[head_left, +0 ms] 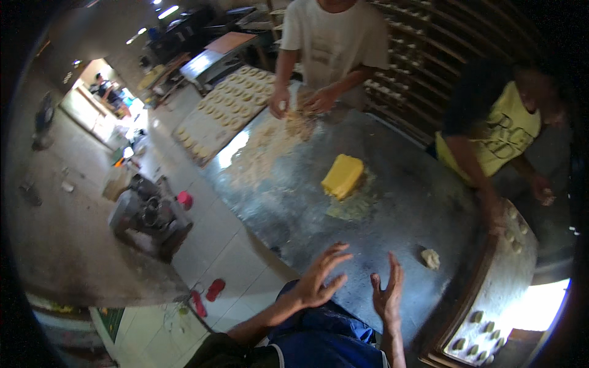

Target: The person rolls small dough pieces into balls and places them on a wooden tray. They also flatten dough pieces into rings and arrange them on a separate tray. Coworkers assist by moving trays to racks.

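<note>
Over the near edge of a dark metal worktable (pixel 392 178), my left hand (pixel 320 276) is raised with its fingers spread and nothing in it. My right hand (pixel 388 288) is held up a little to its right, also empty, thumb and fingers apart. Beyond them sits a yellow block (pixel 343 176), perhaps butter or margarine, with a greasy smear (pixel 351 208) on the table before it. A small pale lump of dough (pixel 430 259) lies right of my right hand. Neither hand touches these things.
Across the table a person in a white shirt works crumbly stuff (pixel 299 126) by hand. A tray of ring-shaped dough pieces (pixel 236 101) stands far left. At right, a person in yellow reaches to another tray (pixel 491 300). A grey bin (pixel 150 214) of metal ware stands left.
</note>
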`<act>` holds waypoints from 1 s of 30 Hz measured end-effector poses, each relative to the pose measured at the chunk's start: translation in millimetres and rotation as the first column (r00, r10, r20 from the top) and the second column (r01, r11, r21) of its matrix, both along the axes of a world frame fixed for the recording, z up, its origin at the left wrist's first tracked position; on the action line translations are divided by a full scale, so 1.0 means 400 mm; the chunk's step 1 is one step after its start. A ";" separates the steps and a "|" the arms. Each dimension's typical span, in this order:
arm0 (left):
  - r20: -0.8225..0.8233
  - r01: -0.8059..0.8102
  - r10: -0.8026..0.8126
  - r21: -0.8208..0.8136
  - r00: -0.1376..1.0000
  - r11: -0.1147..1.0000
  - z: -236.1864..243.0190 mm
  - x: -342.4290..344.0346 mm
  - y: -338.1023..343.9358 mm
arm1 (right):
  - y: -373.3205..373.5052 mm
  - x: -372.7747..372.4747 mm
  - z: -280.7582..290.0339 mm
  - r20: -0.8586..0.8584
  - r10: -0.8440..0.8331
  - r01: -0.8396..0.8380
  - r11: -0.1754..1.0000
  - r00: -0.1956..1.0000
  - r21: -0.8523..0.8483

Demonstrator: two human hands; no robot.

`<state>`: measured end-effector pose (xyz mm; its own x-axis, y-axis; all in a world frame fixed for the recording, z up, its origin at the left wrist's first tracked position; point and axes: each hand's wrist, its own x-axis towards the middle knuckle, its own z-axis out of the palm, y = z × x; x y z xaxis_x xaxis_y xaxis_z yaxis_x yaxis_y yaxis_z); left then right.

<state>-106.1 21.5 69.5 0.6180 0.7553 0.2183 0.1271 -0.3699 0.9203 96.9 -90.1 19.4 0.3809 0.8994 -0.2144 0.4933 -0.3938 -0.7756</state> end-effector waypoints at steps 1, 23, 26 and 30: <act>-0.024 0.036 -0.035 0.079 0.999 0.996 0.002 -0.004 -0.042 | 0.035 -0.079 -0.003 -0.481 0.012 0.024 0.997 0.876 0.070; 0.446 -0.085 0.505 -0.681 0.739 0.727 -0.044 -0.855 0.405 | 1.076 -0.997 -0.094 0.362 0.550 -0.657 0.665 0.753 0.356; 0.308 -0.216 0.460 -0.585 0.833 0.782 -0.098 -1.046 0.543 | 1.389 -1.139 -0.143 0.486 0.510 -0.697 0.608 0.710 0.380; 0.154 -0.358 0.507 -0.541 0.848 0.761 -0.170 -1.222 0.686 | 1.550 -1.261 -0.195 0.783 0.307 -0.715 0.658 0.541 0.236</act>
<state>-594.7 295.7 1.4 0.1684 0.9767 -0.1328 -0.1199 0.1540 0.9808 -407.6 529.7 -58.6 -0.3425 0.8559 0.3875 0.8916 0.4262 -0.1531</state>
